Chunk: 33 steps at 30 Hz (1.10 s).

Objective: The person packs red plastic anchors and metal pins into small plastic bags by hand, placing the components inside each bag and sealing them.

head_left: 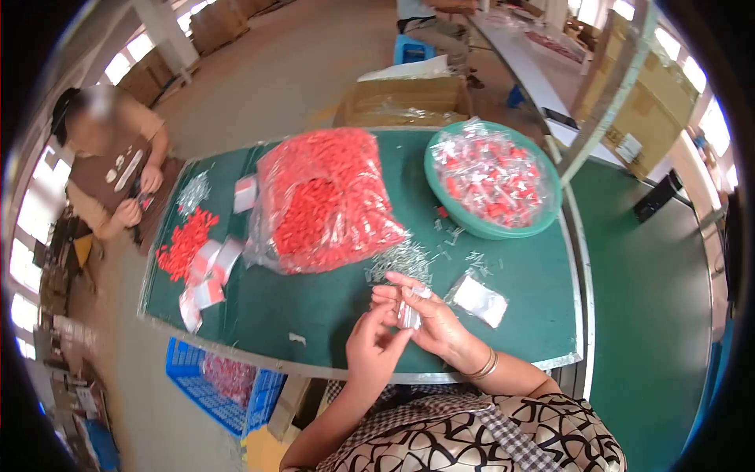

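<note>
Over the table's front edge, my right hand (440, 326) holds a small clear plastic bag (409, 311), its fingers curled behind it. My left hand (371, 346) is closed at the bag's left side, thumb and fingers pinching it. What is inside the bag is too small to make out. Just beyond my fingers lies a pile of silver screws (403, 258). A stack of flat plastic bags (478, 300) rests to the right of my right hand.
A large clear sack of red plastic plugs (330, 200) sits mid-table. Filled packets heap in a green basin (432, 177) at the right. Loose red plugs (189, 240) and bags (208, 293) lie left, near another person (110, 161). A blue crate (185, 370) stands below.
</note>
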{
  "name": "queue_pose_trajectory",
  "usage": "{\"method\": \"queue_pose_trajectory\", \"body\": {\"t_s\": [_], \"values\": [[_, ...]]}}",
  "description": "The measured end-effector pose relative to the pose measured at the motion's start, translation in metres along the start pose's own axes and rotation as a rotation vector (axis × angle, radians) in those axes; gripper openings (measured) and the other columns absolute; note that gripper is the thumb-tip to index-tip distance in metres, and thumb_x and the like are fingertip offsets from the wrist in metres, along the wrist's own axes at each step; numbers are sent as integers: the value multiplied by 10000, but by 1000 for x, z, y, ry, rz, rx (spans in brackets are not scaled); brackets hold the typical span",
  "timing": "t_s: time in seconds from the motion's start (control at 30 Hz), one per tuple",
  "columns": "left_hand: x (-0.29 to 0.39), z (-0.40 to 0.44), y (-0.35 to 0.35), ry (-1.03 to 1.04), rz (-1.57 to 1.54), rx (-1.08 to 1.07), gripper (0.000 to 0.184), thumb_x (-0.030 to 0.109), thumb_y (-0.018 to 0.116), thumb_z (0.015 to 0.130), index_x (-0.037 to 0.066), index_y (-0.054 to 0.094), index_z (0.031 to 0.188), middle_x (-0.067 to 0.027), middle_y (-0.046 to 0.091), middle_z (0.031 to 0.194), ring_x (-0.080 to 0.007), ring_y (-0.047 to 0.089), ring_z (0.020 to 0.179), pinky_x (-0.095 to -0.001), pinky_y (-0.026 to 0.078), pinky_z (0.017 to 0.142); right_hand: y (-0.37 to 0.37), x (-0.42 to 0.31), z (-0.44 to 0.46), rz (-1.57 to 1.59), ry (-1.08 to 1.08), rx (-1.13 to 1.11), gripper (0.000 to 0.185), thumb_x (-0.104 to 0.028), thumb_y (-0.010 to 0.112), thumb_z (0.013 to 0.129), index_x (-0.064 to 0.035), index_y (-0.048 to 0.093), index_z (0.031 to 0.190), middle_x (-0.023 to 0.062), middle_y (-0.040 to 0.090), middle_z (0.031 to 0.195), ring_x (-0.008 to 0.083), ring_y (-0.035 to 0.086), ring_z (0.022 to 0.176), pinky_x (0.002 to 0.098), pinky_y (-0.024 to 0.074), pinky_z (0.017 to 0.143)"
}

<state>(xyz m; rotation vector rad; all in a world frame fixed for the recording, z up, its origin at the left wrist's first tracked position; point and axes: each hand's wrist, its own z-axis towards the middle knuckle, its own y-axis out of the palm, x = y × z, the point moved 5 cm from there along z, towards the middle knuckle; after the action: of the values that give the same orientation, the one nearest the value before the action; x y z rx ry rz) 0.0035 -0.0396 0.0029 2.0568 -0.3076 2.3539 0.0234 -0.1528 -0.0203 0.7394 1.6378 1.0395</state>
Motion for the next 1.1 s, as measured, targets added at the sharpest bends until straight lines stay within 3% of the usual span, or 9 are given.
{"method": "queue_pose_trajectory", "body": {"t_s": [0.17,0.37,0.5,0.6,0.7,0.8,0.93,1.0,1.1], "values": [[-3,8,-3,74,163,57,72,-34,650,816,-20,629,884,-45,579,799,-79,520,617,-223,415,535,-4,18,2,5,42,-15,436,-162,554,954,-48,429,1356,158,570,1245,258,553,1154,383,458,990],[-17,9,-7,-18,67,110,48,7,618,870,-27,617,903,-63,586,839,-88,533,619,-224,423,535,-18,18,4,50,68,29,395,-98,583,927,-38,472,1301,150,604,1183,247,578,1104,370,472,959],[-16,16,-16,154,224,228,71,46,596,905,-24,606,910,-50,595,832,-81,521,585,-216,423,519,-23,18,5,102,48,125,358,-48,598,904,-33,509,1251,141,627,1135,248,602,1079,374,495,937],[-25,17,-23,-238,-79,215,91,73,586,920,-17,601,927,-42,600,790,-78,516,555,-213,425,504,-23,13,1,-5,48,266,311,-39,589,906,-28,528,1211,121,636,1088,209,632,971,349,529,841],[-32,20,-31,-254,-168,221,108,80,579,926,-18,602,965,-44,615,784,-76,526,548,-217,433,499,-35,9,0,-156,13,330,240,-20,536,932,-8,542,1172,88,632,985,153,606,791,303,514,741],[-34,21,-38,-255,-242,237,112,70,584,918,-20,613,976,-45,624,800,-78,536,576,-218,444,529,-40,5,4,-47,-56,161,224,-3,509,940,-11,542,1162,53,615,930,109,537,691,273,479,682],[-37,22,-48,-232,-47,195,103,54,600,901,-13,635,971,-30,630,816,-82,548,626,-217,454,587,-27,-17,-7,-788,-209,426,173,-125,666,878,-7,651,1003,0,598,814,128,538,686,260,458,671],[-14,24,-47,-63,236,19,135,37,648,828,43,656,963,-84,621,855,-179,600,740,-299,479,658,5,-36,-11,-1400,-284,238,283,-187,791,729,-69,703,971,55,629,825,179,599,745,285,479,689],[8,26,-37,226,483,-193,173,73,660,807,72,648,979,-102,609,846,-266,594,771,-336,485,698,17,-29,-9,-1580,-449,-54,241,-186,793,713,-70,711,907,104,641,823,275,619,724,337,492,652]]}}
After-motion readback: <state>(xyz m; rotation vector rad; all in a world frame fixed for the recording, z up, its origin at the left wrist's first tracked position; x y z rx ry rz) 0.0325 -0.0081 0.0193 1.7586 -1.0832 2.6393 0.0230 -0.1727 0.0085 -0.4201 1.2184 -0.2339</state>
